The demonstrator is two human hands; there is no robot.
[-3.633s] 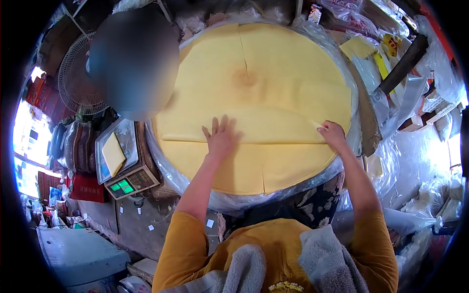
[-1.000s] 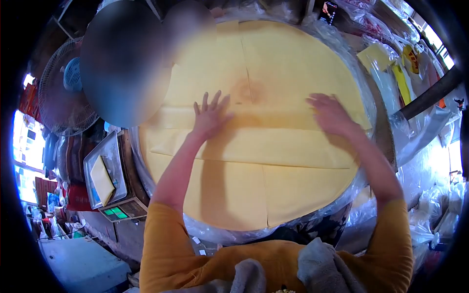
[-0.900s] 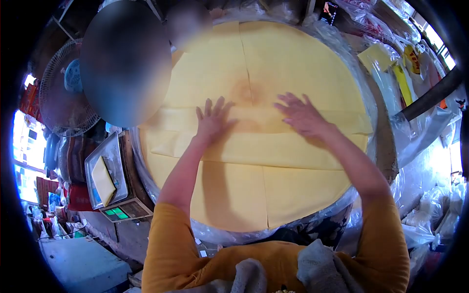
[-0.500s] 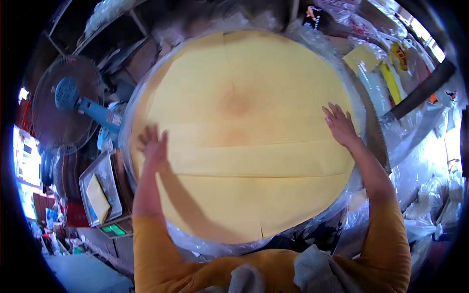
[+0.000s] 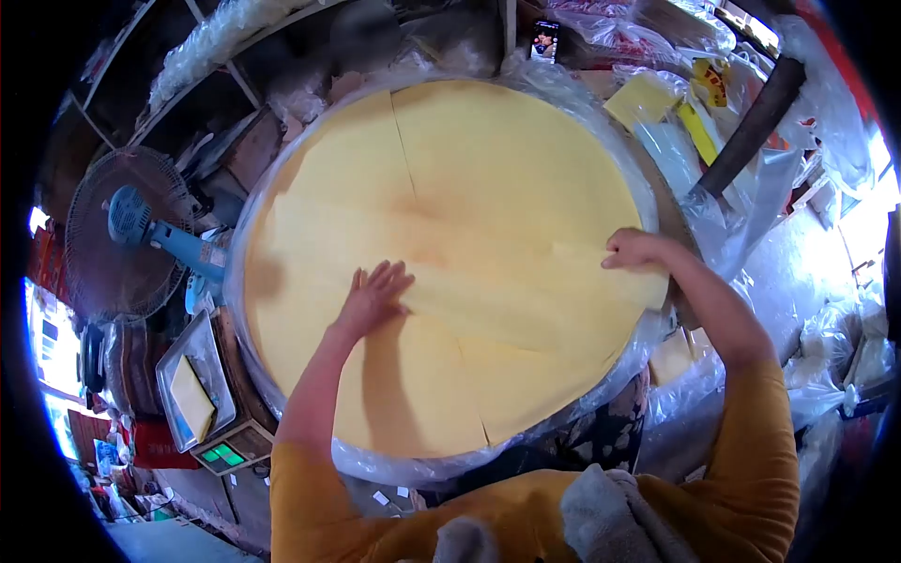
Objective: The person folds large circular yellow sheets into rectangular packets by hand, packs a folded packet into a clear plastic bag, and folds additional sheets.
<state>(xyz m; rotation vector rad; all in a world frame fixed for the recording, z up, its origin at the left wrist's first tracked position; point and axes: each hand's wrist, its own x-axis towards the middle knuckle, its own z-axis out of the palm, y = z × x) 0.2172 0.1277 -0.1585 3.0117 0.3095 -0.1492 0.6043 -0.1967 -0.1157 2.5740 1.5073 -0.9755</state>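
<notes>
Thin yellow sheets (image 5: 488,169), their exact material unclear, lie spread over a round table covered in clear plastic. My right hand (image 5: 634,248) is at the right side of the pile, its fingers curled in a pinch on the edge of the top yellow sheet. Near the middle, my left hand (image 5: 377,296) is open over the surface, fingers spread; whether it touches the sheet I cannot tell. The top sheet looks slightly rumpled between and below the hands. A dark slit runs through the far part, and a short one shows at the near edge.
Left of the table stands a blue fan (image 5: 131,216). Below it, a scale (image 5: 223,457) carries a metal tray (image 5: 214,338) with a folded yellow piece (image 5: 191,398). A phone (image 5: 544,41) is at the back. Plastic bags and a dark bar (image 5: 755,127) are on the right.
My left hand has moved right, from the left side to the middle. My right hand has closed from open on the sheet's edge. The top sheet has shifted and its straight fold lines have changed.
</notes>
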